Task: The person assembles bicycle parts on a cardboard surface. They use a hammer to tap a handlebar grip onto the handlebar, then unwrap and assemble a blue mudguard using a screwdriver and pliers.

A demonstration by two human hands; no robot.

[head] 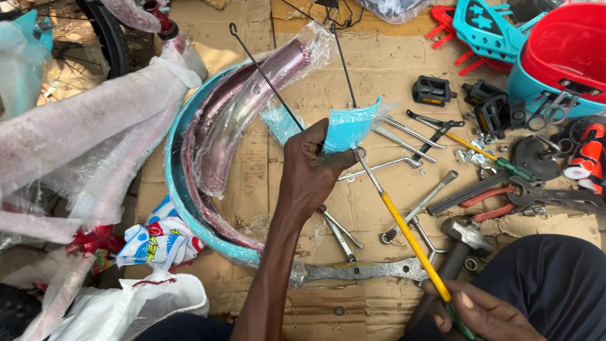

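The left hand (312, 170) is pinching a teal curved plastic fender piece (350, 126), still partly in clear wrap, with thumb and fingers pressed together on its lower edge; it is being held up above the flattened brown cardboard (265, 164) that covers the floor. The right hand (480, 312) is closing its grip around the green handle of a long yellow-shafted screwdriver (404, 230), and the metal tip is reaching up to the underside of the fender piece, just beside the left thumb. A thin black wire stay (265, 69) is running up from the same spot, though the view does not show clearly whether it is already attached.

The step in hand appears to be driving or seating a fastener where the stay meets the fender. The next move probably calls for keeping the tip square on the fastener while the left hand steadies the piece. A steel-headed hammer (464, 233), red-handled pliers (499, 196) and flat spanners (341, 230) are lying near on the cardboard.
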